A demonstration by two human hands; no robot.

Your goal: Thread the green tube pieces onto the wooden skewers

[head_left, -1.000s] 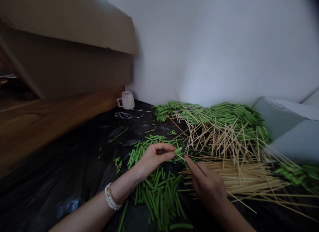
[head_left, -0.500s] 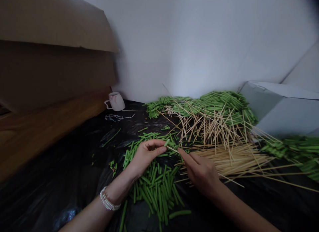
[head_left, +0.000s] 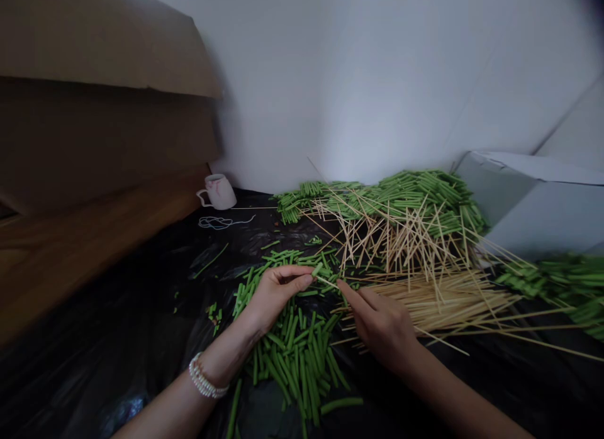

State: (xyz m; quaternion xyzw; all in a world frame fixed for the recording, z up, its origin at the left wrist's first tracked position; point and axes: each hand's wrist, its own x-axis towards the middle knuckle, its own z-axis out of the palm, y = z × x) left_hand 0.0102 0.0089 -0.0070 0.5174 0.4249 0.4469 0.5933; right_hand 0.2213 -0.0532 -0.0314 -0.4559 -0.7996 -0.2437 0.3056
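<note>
Between the thumb and fingers of my left hand [head_left: 278, 294] is a short piece of green bean [head_left: 318, 270]. A thin wooden skewer [head_left: 327, 282] runs from that piece into my right hand [head_left: 383, 324], whose index finger lies along it. The skewer's tail [head_left: 446, 343] comes out beyond the right hand. The skewer tip meets the bean piece at my left fingertips; how deep it sits cannot be seen. Below and around my left hand lies a loose heap of cut green beans [head_left: 302, 363].
Behind are piled skewered beans [head_left: 415, 200] with bare skewer ends pointing forward. A stack of plain skewers [head_left: 443, 300] lies right, more beans [head_left: 566, 288] beyond. A mug [head_left: 221, 192], string [head_left: 217, 222], cardboard box [head_left: 108, 124] and white box [head_left: 542, 206] stand around the black plastic sheet [head_left: 160, 313].
Both hands stay nearly where they were, still on the bean piece and the skewer. The skewer's tail reaches slightly farther right behind my right hand.
</note>
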